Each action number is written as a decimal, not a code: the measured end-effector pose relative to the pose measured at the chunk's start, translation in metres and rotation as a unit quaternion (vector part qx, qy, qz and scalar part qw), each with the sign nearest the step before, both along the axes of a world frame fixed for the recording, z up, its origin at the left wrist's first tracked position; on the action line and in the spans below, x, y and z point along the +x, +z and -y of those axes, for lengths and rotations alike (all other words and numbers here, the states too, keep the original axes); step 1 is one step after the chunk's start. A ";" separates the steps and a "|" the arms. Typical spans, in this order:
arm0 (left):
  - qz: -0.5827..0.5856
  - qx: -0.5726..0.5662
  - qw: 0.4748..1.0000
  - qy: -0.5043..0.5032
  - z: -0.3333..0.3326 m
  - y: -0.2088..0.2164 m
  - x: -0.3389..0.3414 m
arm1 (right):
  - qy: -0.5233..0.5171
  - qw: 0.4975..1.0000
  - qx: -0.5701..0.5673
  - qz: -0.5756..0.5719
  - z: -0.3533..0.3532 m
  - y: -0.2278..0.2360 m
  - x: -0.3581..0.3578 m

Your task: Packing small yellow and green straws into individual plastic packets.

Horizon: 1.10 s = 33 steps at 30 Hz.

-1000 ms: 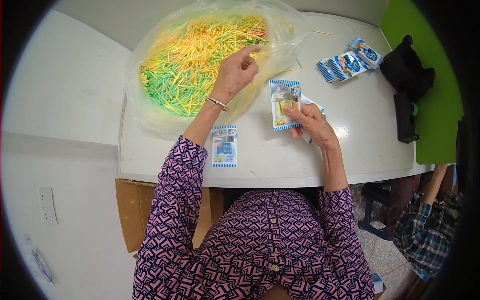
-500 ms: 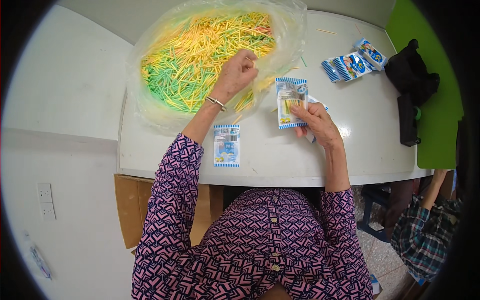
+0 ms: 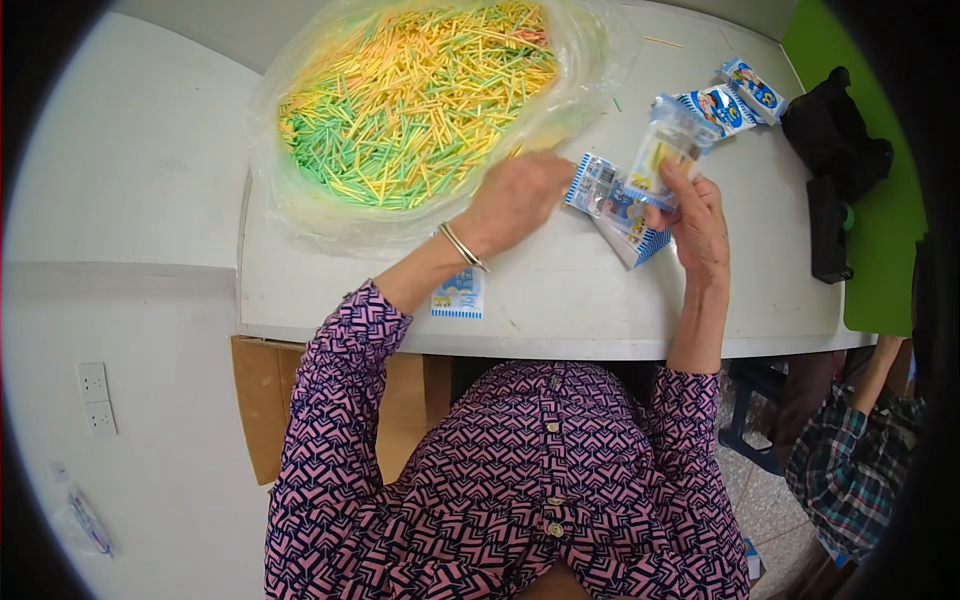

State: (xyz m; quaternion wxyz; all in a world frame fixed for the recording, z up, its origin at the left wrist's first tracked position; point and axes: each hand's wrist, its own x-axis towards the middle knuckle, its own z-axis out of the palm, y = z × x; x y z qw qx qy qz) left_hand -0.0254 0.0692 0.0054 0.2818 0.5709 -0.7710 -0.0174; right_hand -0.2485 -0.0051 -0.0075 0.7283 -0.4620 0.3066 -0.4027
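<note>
Packet (image 3: pixel 655 160) in right hand (image 3: pixel 702 222) now nearer the packet cluster (image 3: pixel 725 110)

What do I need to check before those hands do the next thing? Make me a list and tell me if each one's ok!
1. Right hand has a grip on a small packet: ok, thumb on its front.
2. Yellow sticks show inside that packet: ok.
3. The packet's top is open: cannot tell, it is blurred.
4. Left hand is holding nothing: cannot tell, its fingers are curled and blurry.
5. Big plastic bag is open, with its coloured sticks showing: ok.
6. No loose sticks on the table: not ok, a thin stick lies beyond the bag.
</note>
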 end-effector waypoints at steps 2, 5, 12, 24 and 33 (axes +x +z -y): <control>0.009 0.073 0.997 -0.024 -0.001 -0.014 -0.008 | 0.037 0.999 -0.015 -0.007 -0.004 -0.003 0.004; 0.033 0.071 0.997 0.008 -0.001 -0.030 -0.012 | 0.083 0.995 -0.011 -0.052 -0.009 -0.004 0.010; 0.143 0.063 0.988 0.004 0.003 -0.029 0.002 | 0.056 0.986 0.002 -0.157 -0.003 -0.004 0.006; 0.113 0.021 0.993 0.023 0.009 -0.035 -0.037 | 0.005 0.984 0.008 -0.176 0.001 -0.005 -0.005; 0.078 -0.113 0.980 0.144 -0.001 0.032 0.033 | 0.015 0.988 0.010 -0.154 -0.002 -0.007 -0.007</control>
